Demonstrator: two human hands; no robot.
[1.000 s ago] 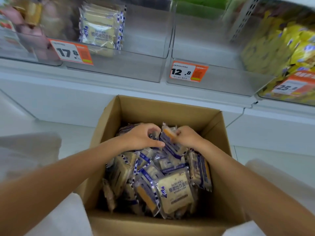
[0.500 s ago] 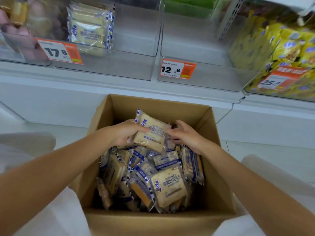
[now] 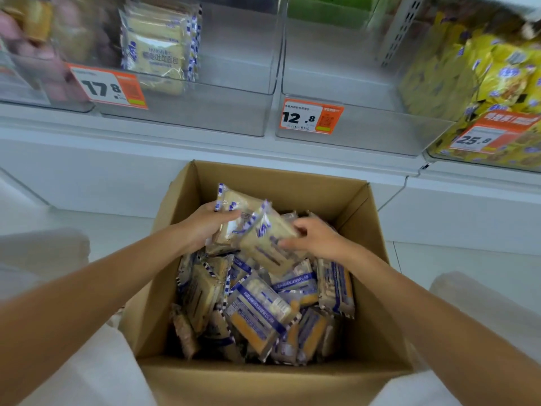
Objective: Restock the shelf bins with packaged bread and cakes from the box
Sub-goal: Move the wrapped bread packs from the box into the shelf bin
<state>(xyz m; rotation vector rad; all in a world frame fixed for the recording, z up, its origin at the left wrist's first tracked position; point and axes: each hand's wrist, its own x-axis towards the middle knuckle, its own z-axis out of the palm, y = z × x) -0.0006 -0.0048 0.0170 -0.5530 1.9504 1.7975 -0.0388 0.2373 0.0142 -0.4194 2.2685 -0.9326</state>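
An open cardboard box (image 3: 369,224) stands on the floor below the shelf, filled with several bread packs (image 3: 260,312) in clear wrap with blue-and-white edges. My left hand (image 3: 205,227) grips one bread pack (image 3: 231,206) lifted above the pile at the box's far side. My right hand (image 3: 313,235) pinches a second bread pack (image 3: 263,244), tilted against the first. On the shelf above, a clear bin (image 3: 234,112) tagged 17.8 holds a few of the same packs (image 3: 158,48) standing at its left side.
A clear bin (image 3: 366,133) tagged 12.8 sits right of it, with nothing visible inside. Bins with yellow packs (image 3: 483,77) at far right and pinkish packs (image 3: 38,54) at far left flank them. White shelf base (image 3: 87,177) and pale floor surround the box.
My left hand has lifted a pack out of the pile. My right hand has picked up a second pack and brought it beside the first. The view has tilted slightly.
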